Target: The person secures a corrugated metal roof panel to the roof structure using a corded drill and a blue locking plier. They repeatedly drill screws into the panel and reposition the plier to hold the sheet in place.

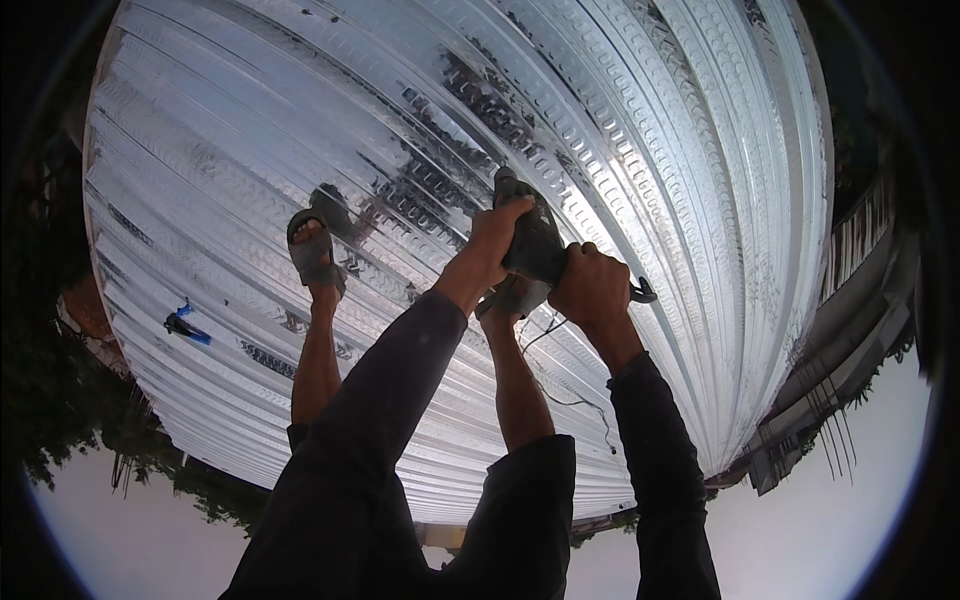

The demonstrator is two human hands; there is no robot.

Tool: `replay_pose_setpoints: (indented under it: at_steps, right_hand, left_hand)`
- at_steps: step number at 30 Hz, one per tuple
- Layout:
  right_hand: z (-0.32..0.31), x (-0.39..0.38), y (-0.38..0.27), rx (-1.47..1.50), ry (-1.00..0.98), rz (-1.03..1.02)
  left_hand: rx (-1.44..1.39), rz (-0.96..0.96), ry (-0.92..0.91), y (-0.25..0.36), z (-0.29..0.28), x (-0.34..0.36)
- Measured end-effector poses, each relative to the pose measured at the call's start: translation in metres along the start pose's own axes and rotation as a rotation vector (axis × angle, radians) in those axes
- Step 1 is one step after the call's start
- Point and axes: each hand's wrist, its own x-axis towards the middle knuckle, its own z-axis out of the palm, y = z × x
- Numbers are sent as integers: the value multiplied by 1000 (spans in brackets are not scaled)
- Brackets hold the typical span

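Note:
A dark power drill (538, 245) is held in both my hands, its chuck end pointing away from me over the ribbed silver metal roofing (200, 150). My left hand (487, 250) wraps the drill's body near the front, thumb along its top. My right hand (592, 288) is closed round the rear part of the drill. Just past the right fist, a dark curved piece (643, 291) sticks out; I cannot tell if it belongs to the drill. Whether the drill's tip touches the metal is unclear.
My feet in dark sandals (318, 250) stand on the ribbed sheets. A thin dark cord (570, 402) trails beside my right foot. Off to the left lies a small blue and black object (187, 325). Trees (50, 400) and thin rods (835, 430) show beyond the roof's edges.

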Motion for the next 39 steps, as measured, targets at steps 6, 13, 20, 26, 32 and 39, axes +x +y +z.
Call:
replay_pose_setpoints:
  at_steps: [6, 13, 20, 26, 32, 39]
  right_hand:
    - [2, 6, 6, -53, -35, -37]
    - [4, 1, 7, -122, 55, -151]
    - [-8, 2, -5, -471, 351, -636]
    - [-10, 16, 5, -553, 691, -704]
    - [0, 5, 27, -692, 651, -709]
    - [22, -3, 13, -635, 673, -592]
  left_hand:
    - [-2, 15, 28, -6, 3, -7]
    - [-165, 22, -100, -28, -15, 2]
    - [-333, 7, -311, -24, -50, 1]
    - [-386, 2, -433, -22, -41, -1]
    - [-207, -8, -300, -27, -37, 23]
    - [130, -64, -264, 14, -31, 10]
